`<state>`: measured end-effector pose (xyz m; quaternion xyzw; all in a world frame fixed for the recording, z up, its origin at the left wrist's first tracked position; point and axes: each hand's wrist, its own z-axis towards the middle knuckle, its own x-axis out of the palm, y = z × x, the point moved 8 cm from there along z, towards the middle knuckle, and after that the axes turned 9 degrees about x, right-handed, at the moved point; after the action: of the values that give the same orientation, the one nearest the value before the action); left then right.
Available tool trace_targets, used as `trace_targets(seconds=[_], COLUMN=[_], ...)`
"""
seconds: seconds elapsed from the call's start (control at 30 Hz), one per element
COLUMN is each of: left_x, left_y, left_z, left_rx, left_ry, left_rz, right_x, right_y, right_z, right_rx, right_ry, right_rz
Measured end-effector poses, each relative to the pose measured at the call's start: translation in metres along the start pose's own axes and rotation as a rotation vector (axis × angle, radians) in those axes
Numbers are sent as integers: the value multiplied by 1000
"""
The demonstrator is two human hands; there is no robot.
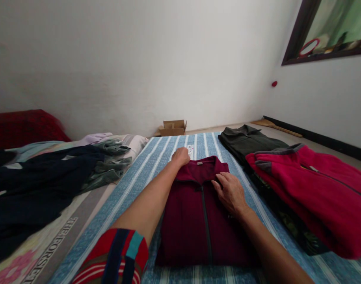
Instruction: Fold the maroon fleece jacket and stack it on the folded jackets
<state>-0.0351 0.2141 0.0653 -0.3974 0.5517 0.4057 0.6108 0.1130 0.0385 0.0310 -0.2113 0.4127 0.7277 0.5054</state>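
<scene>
A maroon zip-front jacket (186,221) lies folded on the blue striped bed cover (133,201), its collar away from me and the dark zip running down its middle. My left hand (180,156) is closed at the far left corner of the collar; its fingertips are hidden, so what it pinches is not plain. On the right side of the collar rests my right hand (230,192), palm down with the fingers spread a little over the cloth.
At right lie a folded pink fleece jacket (310,189) and a dark green garment (248,142). Dark blue clothing (50,185) and greyish-green clothing (109,169) spread over the patterned bedding at left. A cardboard box (173,128) stands by the far wall.
</scene>
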Motion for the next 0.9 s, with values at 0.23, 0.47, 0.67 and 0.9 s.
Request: trace_targets(seconds=[0.23, 0.47, 0.67, 0.9], left_x=[-43, -16, 39, 58], left_y=[-2, -49, -78, -77], left_z=[-71, -196, -212, -212], left_rx=[17, 194, 190, 151], left_ry=[-239, -504, -179, 55], left_rz=[-82, -205, -102, -56], right_x=[-18, -23, -10, -9], right_y=[6, 26, 26, 19], right_z=[-29, -70, -81, -82], right_rx=[-56, -81, -18, 9], right_ry=[-18, 23, 90, 74], right_rz=[-23, 49, 47, 98])
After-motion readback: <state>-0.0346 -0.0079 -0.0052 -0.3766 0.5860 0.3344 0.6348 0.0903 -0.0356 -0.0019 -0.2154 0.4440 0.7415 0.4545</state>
